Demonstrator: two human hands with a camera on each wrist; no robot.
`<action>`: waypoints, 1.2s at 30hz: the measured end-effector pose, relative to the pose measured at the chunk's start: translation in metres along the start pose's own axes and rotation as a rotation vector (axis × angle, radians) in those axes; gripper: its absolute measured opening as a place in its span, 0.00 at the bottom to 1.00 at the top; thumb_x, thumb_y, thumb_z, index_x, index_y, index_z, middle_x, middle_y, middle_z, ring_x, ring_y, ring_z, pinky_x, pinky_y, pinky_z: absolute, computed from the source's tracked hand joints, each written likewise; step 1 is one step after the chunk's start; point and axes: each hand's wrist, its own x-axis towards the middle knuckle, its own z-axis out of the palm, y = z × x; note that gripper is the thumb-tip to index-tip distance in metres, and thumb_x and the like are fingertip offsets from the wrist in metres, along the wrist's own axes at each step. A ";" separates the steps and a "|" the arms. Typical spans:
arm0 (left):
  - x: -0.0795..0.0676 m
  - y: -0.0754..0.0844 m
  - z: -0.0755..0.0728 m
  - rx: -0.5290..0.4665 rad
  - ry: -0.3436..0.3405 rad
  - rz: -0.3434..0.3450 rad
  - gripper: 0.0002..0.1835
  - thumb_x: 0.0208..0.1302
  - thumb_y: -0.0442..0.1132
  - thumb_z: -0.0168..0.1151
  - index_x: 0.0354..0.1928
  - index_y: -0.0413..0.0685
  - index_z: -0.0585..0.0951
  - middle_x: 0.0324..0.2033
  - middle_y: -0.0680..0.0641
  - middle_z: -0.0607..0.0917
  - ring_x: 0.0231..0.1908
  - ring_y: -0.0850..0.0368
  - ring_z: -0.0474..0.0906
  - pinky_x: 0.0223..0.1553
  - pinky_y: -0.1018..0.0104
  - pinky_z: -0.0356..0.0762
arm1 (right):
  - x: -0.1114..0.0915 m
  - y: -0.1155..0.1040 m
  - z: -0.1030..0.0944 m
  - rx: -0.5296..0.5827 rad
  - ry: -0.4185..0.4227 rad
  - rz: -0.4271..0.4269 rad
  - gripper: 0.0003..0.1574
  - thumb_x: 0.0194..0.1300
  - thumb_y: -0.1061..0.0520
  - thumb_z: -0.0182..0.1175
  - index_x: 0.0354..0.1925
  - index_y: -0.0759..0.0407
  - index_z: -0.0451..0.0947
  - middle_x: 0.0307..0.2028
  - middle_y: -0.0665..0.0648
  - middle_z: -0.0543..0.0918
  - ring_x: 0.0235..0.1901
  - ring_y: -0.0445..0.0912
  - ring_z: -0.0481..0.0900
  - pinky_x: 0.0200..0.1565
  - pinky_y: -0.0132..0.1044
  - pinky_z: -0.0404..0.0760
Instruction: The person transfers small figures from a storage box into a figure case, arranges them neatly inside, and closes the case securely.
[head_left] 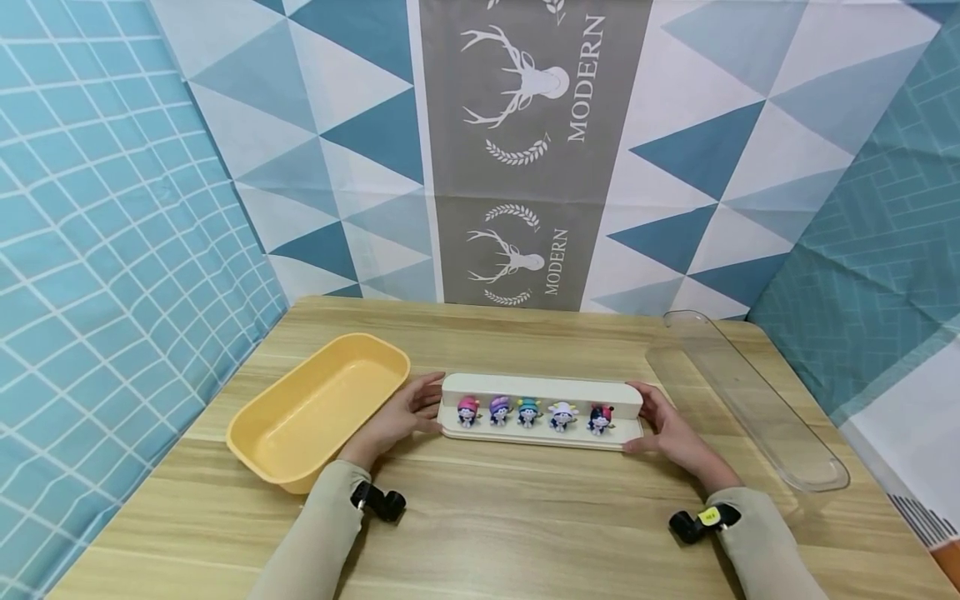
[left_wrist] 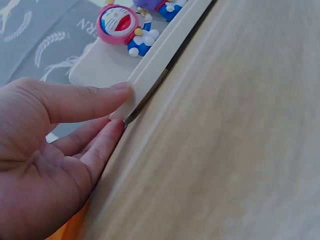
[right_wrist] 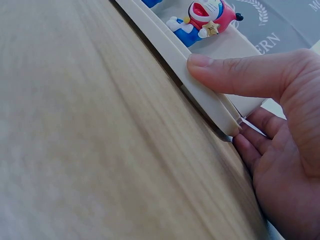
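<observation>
A cream-white stepped display stand (head_left: 540,387) lies lengthwise across the middle of the table. Along its lower step stands a row of several small cartoon figurines in coloured hats, from a pink-hatted figurine (head_left: 467,411) at the left to a red-and-black one (head_left: 600,419) at the right. My left hand (head_left: 401,414) holds the stand's left end, thumb on the front rim and fingers at the lower edge. At the opposite end my right hand (head_left: 670,429) grips the same way. A dark line runs under the stand's front edge; whether it is lifted I cannot tell.
A yellow oblong tub (head_left: 311,408) stands left of the stand, close to my left forearm. To the right lies a long clear plastic cover (head_left: 750,392) with rounded ends. Patterned cloth walls (head_left: 360,150) border the wooden table (head_left: 525,517) at the back and sides.
</observation>
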 end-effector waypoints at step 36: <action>-0.002 -0.009 -0.002 -0.040 0.016 -0.001 0.45 0.54 0.13 0.62 0.74 0.33 0.58 0.65 0.27 0.66 0.66 0.34 0.64 0.60 0.59 0.73 | -0.003 -0.062 -0.014 -0.222 -0.038 0.020 0.64 0.50 0.69 0.74 0.73 0.71 0.44 0.65 0.80 0.59 0.67 0.75 0.55 0.64 0.70 0.54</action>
